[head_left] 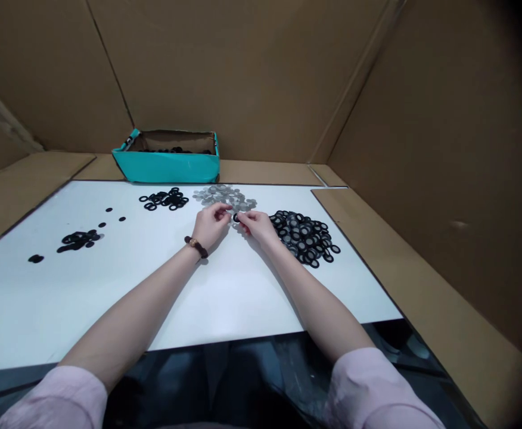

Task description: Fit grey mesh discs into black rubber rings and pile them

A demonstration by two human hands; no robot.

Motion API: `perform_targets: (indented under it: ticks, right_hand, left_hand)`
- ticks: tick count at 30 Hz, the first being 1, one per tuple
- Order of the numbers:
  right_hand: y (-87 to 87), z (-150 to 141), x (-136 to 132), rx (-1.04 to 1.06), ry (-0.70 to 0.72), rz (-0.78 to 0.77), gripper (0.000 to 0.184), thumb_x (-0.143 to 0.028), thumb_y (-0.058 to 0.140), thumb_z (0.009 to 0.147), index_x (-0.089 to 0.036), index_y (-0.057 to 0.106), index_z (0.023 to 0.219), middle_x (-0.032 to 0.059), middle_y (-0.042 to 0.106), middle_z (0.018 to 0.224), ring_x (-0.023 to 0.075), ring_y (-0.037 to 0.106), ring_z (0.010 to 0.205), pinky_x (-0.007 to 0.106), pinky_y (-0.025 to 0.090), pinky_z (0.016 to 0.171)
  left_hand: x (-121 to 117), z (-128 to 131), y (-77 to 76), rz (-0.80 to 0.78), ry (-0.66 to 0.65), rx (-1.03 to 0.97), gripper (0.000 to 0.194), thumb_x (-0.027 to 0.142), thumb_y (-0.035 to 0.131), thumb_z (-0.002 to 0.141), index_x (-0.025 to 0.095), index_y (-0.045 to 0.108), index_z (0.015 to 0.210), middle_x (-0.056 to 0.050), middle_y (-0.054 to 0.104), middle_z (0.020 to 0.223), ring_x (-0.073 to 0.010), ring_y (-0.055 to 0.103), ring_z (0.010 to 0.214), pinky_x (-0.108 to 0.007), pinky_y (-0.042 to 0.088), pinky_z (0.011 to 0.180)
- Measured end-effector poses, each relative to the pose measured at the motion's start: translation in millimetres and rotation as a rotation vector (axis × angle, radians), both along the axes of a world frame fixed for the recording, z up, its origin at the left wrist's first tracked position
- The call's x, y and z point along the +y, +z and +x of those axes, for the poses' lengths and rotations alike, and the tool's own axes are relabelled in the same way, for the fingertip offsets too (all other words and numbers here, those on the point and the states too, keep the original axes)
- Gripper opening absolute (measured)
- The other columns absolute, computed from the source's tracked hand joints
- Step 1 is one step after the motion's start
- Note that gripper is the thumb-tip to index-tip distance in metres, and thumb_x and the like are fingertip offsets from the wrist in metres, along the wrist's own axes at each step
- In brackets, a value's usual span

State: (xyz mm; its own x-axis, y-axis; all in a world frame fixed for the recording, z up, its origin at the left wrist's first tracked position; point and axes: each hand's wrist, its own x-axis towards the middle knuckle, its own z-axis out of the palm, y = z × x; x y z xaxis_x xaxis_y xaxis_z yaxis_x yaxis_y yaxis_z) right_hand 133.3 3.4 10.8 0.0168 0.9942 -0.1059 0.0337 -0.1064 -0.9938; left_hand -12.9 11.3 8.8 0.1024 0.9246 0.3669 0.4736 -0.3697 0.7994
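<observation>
My right hand (255, 226) pinches a small black ring (236, 218) between thumb and fingertips, just above the white table (225, 298). Close by on the left, my left hand (213, 224) has its fingers curled in towards the thumb; anything between them is too small to make out. Behind both hands lies a loose heap of pale translucent discs (223, 195). A big pile of black rings with greyish centres (303, 237) sits right beside my right hand.
A turquoise box (171, 167) with black pieces inside stands at the back. Open black rings (167, 199) lie in front of it. Black pieces (80, 239) and a few dark discs (36, 258) are scattered at the left. Cardboard walls (261, 77) surround the table.
</observation>
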Motion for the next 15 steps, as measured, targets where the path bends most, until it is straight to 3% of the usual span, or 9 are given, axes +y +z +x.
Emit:
perform_targets:
  ticks: [3,6,10,15]
  right_hand:
    - [-0.1,-1,-1,0.11,0.05,-0.046,0.022,-0.031,0.065,0.072,-0.013,0.057,0.061,-0.0033,0.05,0.048,0.005,0.04,0.039,0.02,0.034,0.04]
    - [-2.5,-2,0,0.089,0.09,-0.04,0.02,-0.029,0.067,0.069,-0.014,0.055,0.063,-0.003,0.051,0.049,0.0059,0.042,0.041,0.02,0.037,0.043]
    - [-4.7,-1,1,-0.155,0.084,0.093,0.012,-0.023,0.062,0.068,-0.016,0.053,0.066,-0.0059,0.047,0.048,0.0073,0.04,0.044,0.021,0.033,0.047]
    - [2.6,4,-6,-0.564,0.145,0.321,0.008,-0.021,0.053,0.072,-0.016,0.056,0.067,-0.0031,0.051,0.056,0.0103,0.045,0.057,0.022,0.033,0.057]
  left_hand:
    - [-2,6,-3.0,-0.12,-0.065,-0.201,0.024,0.023,0.053,0.074,0.013,0.069,0.09,-0.008,0.07,0.09,-0.0161,0.062,0.078,-0.027,0.047,0.073]
    - [-2,6,-5.3,-0.15,-0.081,-0.214,0.028,0.023,0.053,0.073,0.012,0.068,0.095,-0.007,0.069,0.086,-0.0154,0.061,0.077,-0.027,0.046,0.073]
    - [-3,1,-1.5,-0.182,-0.099,-0.071,0.031,0.024,0.056,0.071,0.012,0.067,0.097,-0.003,0.064,0.07,-0.0137,0.056,0.065,-0.027,0.043,0.067]
    - [-5,-5,7.4,-0.209,-0.134,0.013,0.017,0.028,0.059,0.068,0.015,0.068,0.074,-0.004,0.065,0.072,-0.015,0.055,0.066,-0.029,0.042,0.068]
